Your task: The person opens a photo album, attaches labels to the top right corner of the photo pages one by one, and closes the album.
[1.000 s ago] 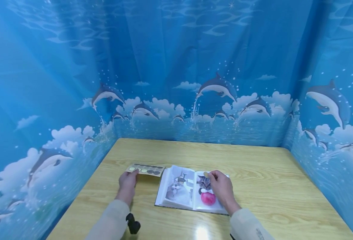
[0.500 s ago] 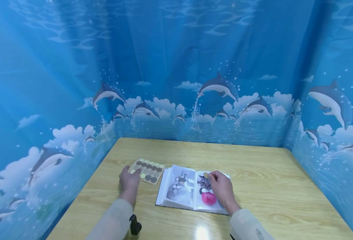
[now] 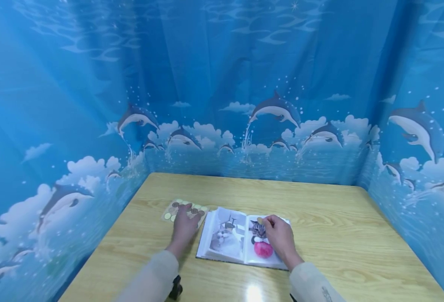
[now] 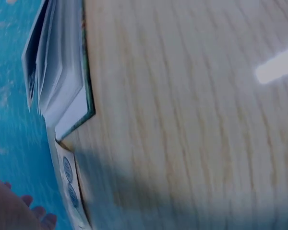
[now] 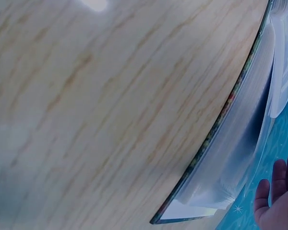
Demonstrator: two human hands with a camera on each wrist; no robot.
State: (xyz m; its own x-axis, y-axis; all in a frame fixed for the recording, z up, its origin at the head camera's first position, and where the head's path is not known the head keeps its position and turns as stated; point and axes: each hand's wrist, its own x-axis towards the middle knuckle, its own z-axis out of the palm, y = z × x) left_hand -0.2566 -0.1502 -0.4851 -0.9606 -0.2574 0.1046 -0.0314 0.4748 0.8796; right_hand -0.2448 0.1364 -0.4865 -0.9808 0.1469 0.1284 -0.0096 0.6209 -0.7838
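Sticker sheet (image 3: 184, 210) now flat on the wooden table (image 3: 320, 218), just left of the open photo album (image 3: 241, 241), no longer tipped up on edge as a second ago; long axis running left to right, slightly skewed, far corner toward the album. Left hand (image 3: 184, 226) moved up over the sheet, fingers straight and pressing it down, which suggests a sheet steadied for peeling. Right hand (image 3: 278, 237) unmoved on the album's right page, pinching a small round sticker (image 3: 260, 220) at the fingertips above the cat picture. Dolphin-print curtain (image 3: 222, 84) all round.
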